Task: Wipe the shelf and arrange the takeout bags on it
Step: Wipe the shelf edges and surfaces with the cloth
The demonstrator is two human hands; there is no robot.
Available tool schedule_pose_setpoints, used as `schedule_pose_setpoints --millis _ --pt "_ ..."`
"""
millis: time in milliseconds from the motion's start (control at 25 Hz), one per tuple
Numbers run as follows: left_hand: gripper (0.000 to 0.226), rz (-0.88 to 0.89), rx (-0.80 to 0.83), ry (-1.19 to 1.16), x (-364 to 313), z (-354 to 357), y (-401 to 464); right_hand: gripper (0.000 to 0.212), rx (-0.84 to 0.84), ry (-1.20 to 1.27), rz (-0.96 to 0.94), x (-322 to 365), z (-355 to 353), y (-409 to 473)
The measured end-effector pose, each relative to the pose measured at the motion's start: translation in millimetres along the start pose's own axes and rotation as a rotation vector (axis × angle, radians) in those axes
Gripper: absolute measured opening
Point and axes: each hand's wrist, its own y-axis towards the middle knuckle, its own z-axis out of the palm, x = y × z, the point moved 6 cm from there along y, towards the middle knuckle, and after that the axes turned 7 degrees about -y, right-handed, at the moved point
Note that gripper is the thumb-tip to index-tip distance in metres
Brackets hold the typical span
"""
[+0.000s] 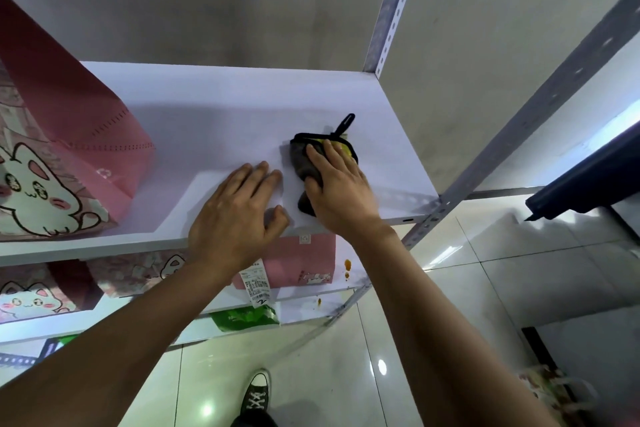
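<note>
Two bare hands rest on the smooth white shelf board (221, 104): the right hand (341, 189) presses flat-fingered on a crumpled grey-and-yellow cloth (304, 158) near the front right corner; the left hand (239, 215) lies flat, holding nothing. A pink cat-print paper takeout bag (65, 149) stands far left, bare board between.

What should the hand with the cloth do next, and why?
Probably sweep the cloth leftward. The right hand presses it near the shelf's right end, and bare surface lies between it and the pink bag. The left hand rests flat in that path.
</note>
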Motion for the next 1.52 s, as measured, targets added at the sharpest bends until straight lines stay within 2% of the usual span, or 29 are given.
schedule_pose_setpoints --millis 200,440,640,880,1120,1360,1520 --pt "0.064 0.011 0.004 0.005 0.6 -0.1 0.1 0.059 -0.023 0.051 0.033 -10.1 -3.0 16.3" --pt "0.064 0.005 0.014 -0.013 -1.7 -1.7 -0.3 0.059 -0.077 -0.007 0.295 -85.6 -15.1 10.4" --pt "0.065 0.038 0.036 -0.039 -1.0 -3.3 -1.3 0.055 -0.151 0.053 0.349 -88.0 -14.7 -23.0" --pt "0.069 0.048 0.097 -0.027 -1.7 -3.6 -2.6 0.064 -0.228 0.073 0.215 -62.5 -12.1 -70.1" --pt "0.058 -0.030 0.103 -0.041 -13.1 0.1 -22.7 0.061 -0.174 0.059 0.111 -63.9 -7.9 -81.5" --pt "0.068 0.021 0.008 0.079 -24.4 -1.6 -78.2 0.052 -0.393 0.110 0.052 -60.4 4.5 -95.5" --pt "0.081 0.028 -0.029 0.062 -33.9 3.2 -99.9 0.055 -0.428 0.095 0.011 -61.4 4.3 -100.6"
